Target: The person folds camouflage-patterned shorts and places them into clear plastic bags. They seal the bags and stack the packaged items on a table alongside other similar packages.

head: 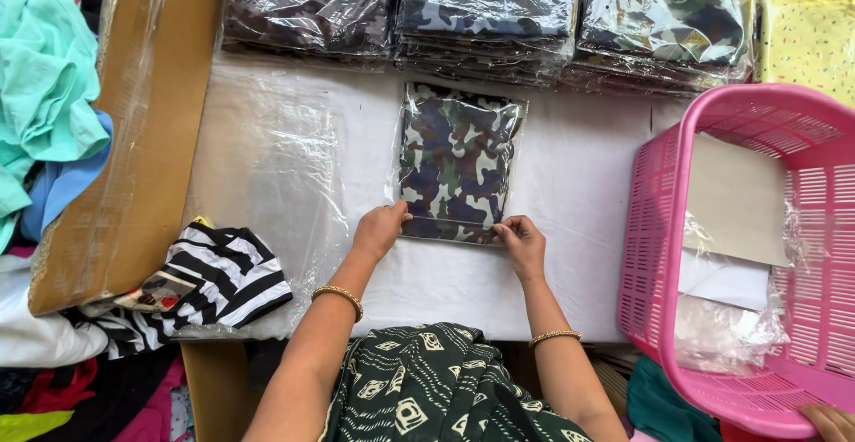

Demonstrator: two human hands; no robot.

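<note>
Left hand (380, 228): fingers pinched shut on the near-left edge of the camouflage packet (456, 162).
Right hand (523, 242): pinching the near-right edge likewise.
Packet: flat on the white surface (579, 184) (clear-wrapped), middle.
Nearby: pink basket (659, 228) right, striped cloth (227, 277) left.

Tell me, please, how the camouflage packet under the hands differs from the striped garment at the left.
The camouflage packet lies flat and sealed in clear plastic; the striped garment lies loosely folded and unwrapped. The packet shows green, brown and navy patches; the garment shows black and white stripes. The left hand and right hand touch only the packet. Both are fabric.
</note>
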